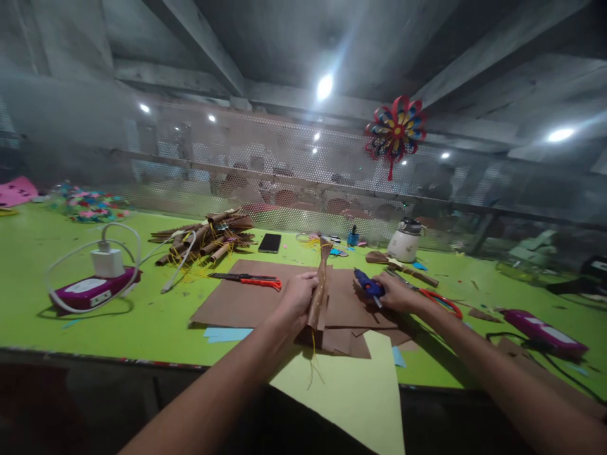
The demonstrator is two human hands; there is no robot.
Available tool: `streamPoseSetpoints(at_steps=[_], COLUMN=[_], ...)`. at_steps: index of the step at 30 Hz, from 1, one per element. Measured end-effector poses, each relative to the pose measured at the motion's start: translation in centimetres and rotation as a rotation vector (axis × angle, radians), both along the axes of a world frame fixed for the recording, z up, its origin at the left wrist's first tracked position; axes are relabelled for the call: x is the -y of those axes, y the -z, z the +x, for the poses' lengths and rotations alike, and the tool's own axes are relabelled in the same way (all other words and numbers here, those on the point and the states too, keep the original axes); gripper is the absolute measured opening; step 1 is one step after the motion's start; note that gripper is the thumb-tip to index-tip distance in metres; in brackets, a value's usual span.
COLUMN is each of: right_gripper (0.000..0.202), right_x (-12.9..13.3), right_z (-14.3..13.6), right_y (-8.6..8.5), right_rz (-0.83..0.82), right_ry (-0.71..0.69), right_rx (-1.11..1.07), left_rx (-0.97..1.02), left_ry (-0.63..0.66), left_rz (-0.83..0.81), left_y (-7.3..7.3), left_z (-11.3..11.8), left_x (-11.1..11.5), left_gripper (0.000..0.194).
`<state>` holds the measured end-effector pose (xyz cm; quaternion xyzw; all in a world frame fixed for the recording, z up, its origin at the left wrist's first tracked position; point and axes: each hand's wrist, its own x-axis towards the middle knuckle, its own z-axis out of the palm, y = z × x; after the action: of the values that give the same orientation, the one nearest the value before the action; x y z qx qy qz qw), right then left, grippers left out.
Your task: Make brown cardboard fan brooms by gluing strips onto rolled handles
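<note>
My left hand (303, 293) is closed round a rolled brown paper tube (318, 298), held over brown paper sheets (246, 303). The tube flares at its far end, and thin yellow strands (313, 363) hang from its near end. To the right, my right hand (394, 293) grips a blue glue gun (368, 285), low over the brown paper. An orange-red utility knife (260, 281) lies on the paper left of my left hand. Scissors (443, 302) with orange handles rest beyond my right wrist.
A pile of brown paper rolls (213, 237) and a phone (270, 243) lie farther back on the green table (165, 328). Purple power strips (95, 289) with cords sit at both sides. A white bottle (404, 241) stands behind the glue gun. Pale yellow paper (351, 398) overhangs the front edge.
</note>
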<state>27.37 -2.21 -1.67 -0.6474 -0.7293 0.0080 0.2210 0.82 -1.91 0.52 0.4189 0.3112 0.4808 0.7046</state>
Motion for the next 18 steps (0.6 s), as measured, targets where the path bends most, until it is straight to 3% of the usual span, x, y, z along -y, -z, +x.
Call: streamPoseSetpoints(at_steps=[4,7,9,13,18], right_gripper=[0.04,0.031,0.035,0.042,0.039], right_x=[1.5,2.7,2.8,1.5,1.3], right_z=[-0.9,-3.8,-6.1,-9.2,-10.3], right_y=[-2.7,-4.2,-4.1,-2.3,-2.1], right_rz=[-0.046,-0.014,-0.09,-0.133,-0.158], right_ry=[-0.114,-0.216,-0.319,-0.351,-0.443], right_rx=[-0.097,-0.344,-0.554,-1.027,-1.187], left_rx=[-0.009,-0.014,-0.005,0.068,0.088], left_ry=[-0.012,-0.003,0.008,0.065,0.107], left_rz=[0.02,0.058,0.092,0.117,0.134], left_y=[-0.1,-0.4,-0.6,-0.9,-0.8], left_z=[0.1,0.1,0.0,-0.2,0.1], left_x=[0.3,0.7,1.0,1.2,1.2], left_gripper=[0.017,0.019,0.019,0.017,0.014])
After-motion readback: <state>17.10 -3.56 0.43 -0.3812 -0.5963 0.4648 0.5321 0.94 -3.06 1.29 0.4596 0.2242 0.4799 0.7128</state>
